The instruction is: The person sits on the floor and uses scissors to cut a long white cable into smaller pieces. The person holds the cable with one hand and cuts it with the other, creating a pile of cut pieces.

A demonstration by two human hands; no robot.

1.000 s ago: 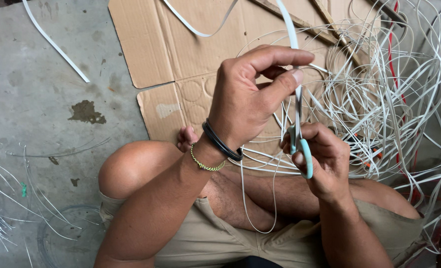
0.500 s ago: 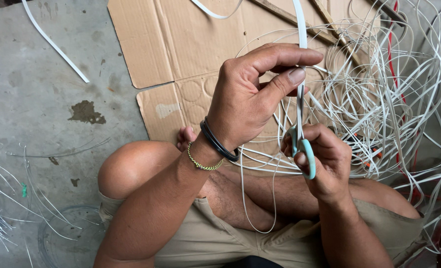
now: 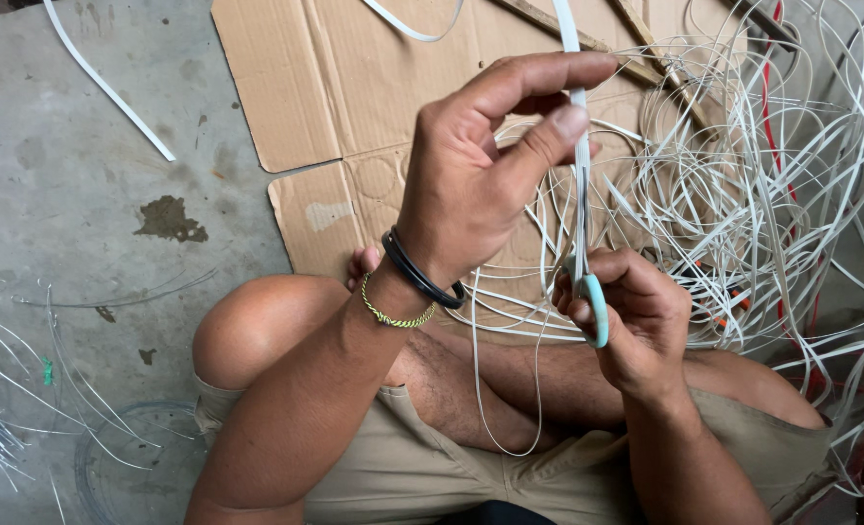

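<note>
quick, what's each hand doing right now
Left hand: closed, pinching the white strip between thumb and fingers.
Right hand: closed on the light-blue-handled scissors, blades up along the strip.

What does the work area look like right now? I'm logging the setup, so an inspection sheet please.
Surface: grey concrete floor, stained; flattened cardboard on it.
Job's things: white strip held upright; scissors with a pale blue handle.
Clutter: tangle of white strips; loose strip on the floor; thin strands at left; wooden sticks.
Grippers: left hand pinches the strip; right hand grips the scissors, blades along the strip.
Cables: red strands in the tangle.
Surroundings: person seated, knees bent, khaki shorts.
</note>
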